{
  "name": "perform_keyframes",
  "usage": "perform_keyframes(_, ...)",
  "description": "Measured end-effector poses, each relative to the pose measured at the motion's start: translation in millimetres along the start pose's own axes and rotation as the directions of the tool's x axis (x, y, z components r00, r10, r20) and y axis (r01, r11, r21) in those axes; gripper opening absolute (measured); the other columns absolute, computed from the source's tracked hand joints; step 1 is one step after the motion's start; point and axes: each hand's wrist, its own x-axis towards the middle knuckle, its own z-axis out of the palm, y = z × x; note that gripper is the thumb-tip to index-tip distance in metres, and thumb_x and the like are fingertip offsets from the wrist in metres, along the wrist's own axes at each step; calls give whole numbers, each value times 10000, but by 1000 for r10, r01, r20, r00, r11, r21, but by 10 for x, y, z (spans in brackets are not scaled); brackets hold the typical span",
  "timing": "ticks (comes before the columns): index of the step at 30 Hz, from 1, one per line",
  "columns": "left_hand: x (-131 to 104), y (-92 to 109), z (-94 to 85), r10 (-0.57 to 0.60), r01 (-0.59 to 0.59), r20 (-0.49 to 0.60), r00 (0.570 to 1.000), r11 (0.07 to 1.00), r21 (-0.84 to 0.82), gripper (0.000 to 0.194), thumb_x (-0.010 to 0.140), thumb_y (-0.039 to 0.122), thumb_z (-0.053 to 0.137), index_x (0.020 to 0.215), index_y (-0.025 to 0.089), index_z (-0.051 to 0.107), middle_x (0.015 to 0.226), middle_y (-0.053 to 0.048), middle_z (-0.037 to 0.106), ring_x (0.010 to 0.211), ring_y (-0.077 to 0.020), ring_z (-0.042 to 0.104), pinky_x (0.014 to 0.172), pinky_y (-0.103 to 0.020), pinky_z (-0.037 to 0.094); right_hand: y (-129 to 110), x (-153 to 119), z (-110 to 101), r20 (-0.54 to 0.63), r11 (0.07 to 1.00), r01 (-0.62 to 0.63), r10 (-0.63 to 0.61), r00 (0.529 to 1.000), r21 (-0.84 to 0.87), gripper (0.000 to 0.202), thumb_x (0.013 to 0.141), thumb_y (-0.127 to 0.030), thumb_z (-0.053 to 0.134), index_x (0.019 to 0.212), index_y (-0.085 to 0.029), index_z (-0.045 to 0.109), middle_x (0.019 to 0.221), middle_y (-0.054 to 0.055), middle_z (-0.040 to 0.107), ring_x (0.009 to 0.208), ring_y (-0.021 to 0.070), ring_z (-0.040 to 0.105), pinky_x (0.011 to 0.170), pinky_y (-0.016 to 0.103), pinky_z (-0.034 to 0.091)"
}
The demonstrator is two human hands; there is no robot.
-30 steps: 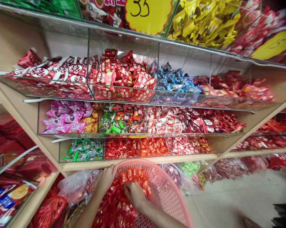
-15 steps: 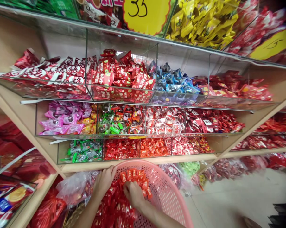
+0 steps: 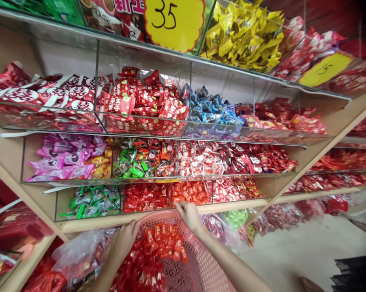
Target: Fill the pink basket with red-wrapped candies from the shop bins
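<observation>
A pink perforated plastic basket (image 3: 213, 259) stands against the lowest shelf, partly filled with red wrapped candies (image 3: 140, 263) and a pile of orange-red wrapped candies (image 3: 164, 241). My left hand (image 3: 125, 240) is closed over the basket's left rim. Above the far rim, my right hand (image 3: 189, 217) is curled closed at the front edge of the bottom shelf, by the compartment of orange-red candies (image 3: 191, 191). What it holds, if anything, is hidden by the fingers.
Glass-fronted shelf compartments hold candies in many colours, including red (image 3: 146, 196) and green ones (image 3: 94, 202). Yellow price signs (image 3: 175, 24) hang above. Clear plastic bags (image 3: 82, 251) lie under the shelf on the left. Floor (image 3: 280, 251) shows at the right.
My right hand has risen out of the orange-red candies in the basket to the bottom shelf's edge. My left hand stays on the rim. The view has shifted slightly.
</observation>
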Motion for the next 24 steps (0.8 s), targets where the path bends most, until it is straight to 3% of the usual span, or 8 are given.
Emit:
perform_keyframes(4, -13, 3, -25, -4, 4, 17, 1000, 1000, -10, 438, 907, 394, 204, 1049, 216, 578, 915, -101, 703, 816, -241, 669, 642, -285, 452, 257, 417, -16, -52, 982, -67, 58, 997, -178, 144, 870, -276, 460, 864, -190, 575, 744, 15, 630, 608, 111, 538, 543, 216, 289)
perform_keyframes(8, -32, 15, -52, -8, 8, 13, 1000, 1000, -12, 434, 905, 393, 219, 1101, 217, 563, 959, -106, 696, 835, -244, 666, 660, -296, 458, 297, 627, 124, -28, 925, -51, 44, 999, -375, 151, 855, -238, 473, 955, -185, 573, 967, 77, 627, 806, 158, 571, 646, 235, 339)
perform_keyframes(12, -36, 32, -55, -14, 15, 19, 1000, 1000, -23, 449, 907, 416, 202, 1050, 224, 582, 902, -95, 702, 804, -230, 669, 648, -279, 453, 233, 707, 223, 18, 893, -11, 22, 1000, -450, 160, 840, -223, 487, 954, -167, 584, 1012, 106, 611, 905, 194, 551, 737, 268, 350)
perform_keyframes(17, -31, 21, -23, -10, 10, 6, 1000, 1000, -2, 457, 909, 419, 198, 1076, 220, 573, 912, -105, 699, 818, -233, 667, 657, -284, 454, 243, 737, 275, 30, 895, -19, 36, 999, -445, 174, 840, -130, 438, 922, -157, 589, 982, 111, 621, 876, 185, 560, 731, 273, 347)
perform_keyframes(24, -25, 2, -7, -9, 9, 14, 1000, 1000, -14, 468, 908, 431, 190, 1081, 216, 569, 888, -105, 700, 824, -237, 666, 657, -287, 447, 293, 712, 185, -10, 912, -16, 13, 1000, -410, 187, 840, -102, 414, 876, -150, 591, 911, 104, 631, 811, 168, 564, 701, 259, 340)
